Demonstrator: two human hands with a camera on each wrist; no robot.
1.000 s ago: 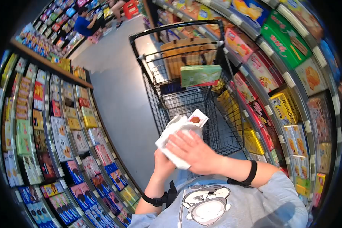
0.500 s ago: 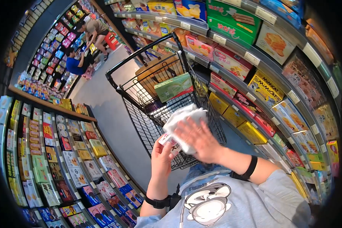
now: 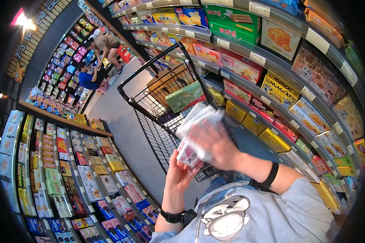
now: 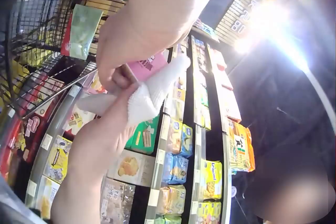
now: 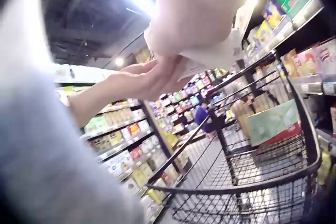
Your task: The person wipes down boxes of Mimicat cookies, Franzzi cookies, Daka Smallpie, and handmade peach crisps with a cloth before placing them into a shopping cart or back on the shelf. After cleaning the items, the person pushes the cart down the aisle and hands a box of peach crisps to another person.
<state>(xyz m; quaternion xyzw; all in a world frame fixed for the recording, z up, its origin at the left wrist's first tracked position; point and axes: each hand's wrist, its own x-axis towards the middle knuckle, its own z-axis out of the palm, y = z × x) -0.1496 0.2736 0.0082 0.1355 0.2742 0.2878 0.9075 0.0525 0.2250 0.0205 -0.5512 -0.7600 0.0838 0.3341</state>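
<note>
My left hand (image 3: 178, 174) holds a small white box with pink and red lettering (image 3: 188, 154) between thumb and fingers. In the left wrist view, one face of this box (image 4: 147, 69) looks pink. Motion-blurred, my right hand (image 3: 218, 148) lies over a crumpled white cloth (image 3: 199, 118), its fingers roughly straight against it. The cloth overlaps the upper part of the box. From the right wrist, the left hand (image 5: 149, 82) shows palm up under the white cloth (image 5: 215, 53).
A black wire shopping cart (image 3: 125, 94) stands just beyond the hands, carrying a green box (image 3: 186, 96) and a brown bag (image 3: 156, 88). Packaged snacks fill the right shelves (image 3: 239, 67) and left shelves (image 3: 77, 178). Two people (image 3: 89, 79) are farther down the aisle.
The cloth has shifted from nearly covering the box to its upper side, exposing the lettered face. The right hand moves over the cloth. The view has swung, bringing ceiling lights into sight.
</note>
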